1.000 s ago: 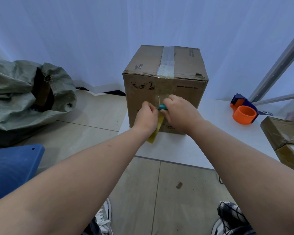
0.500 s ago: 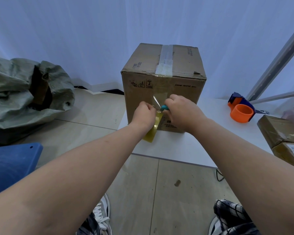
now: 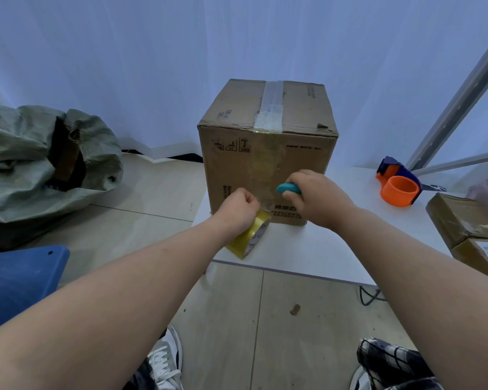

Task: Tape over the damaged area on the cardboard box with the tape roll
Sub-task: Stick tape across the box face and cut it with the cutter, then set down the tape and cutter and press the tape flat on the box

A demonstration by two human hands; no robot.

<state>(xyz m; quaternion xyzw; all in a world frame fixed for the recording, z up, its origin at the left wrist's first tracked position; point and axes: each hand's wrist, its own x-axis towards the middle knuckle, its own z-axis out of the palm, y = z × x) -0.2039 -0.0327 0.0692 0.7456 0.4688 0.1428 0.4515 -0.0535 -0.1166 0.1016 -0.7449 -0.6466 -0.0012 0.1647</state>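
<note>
A brown cardboard box stands on the corner of a white table, with clear tape running over its top and down its front face. My left hand grips a yellowish tape roll low in front of the box. A strip of tape runs from the roll up the front face. My right hand holds a small teal cutter against the box front, just right of the strip.
An orange and blue tape dispenser lies on the table at right. Two more cardboard boxes sit at the right edge. A green sack lies on the floor at left, beside a blue plastic object.
Both hands have come apart. My left hand dropped lower with the roll, which now shows more fully. My right hand moved right with the teal cutter.
</note>
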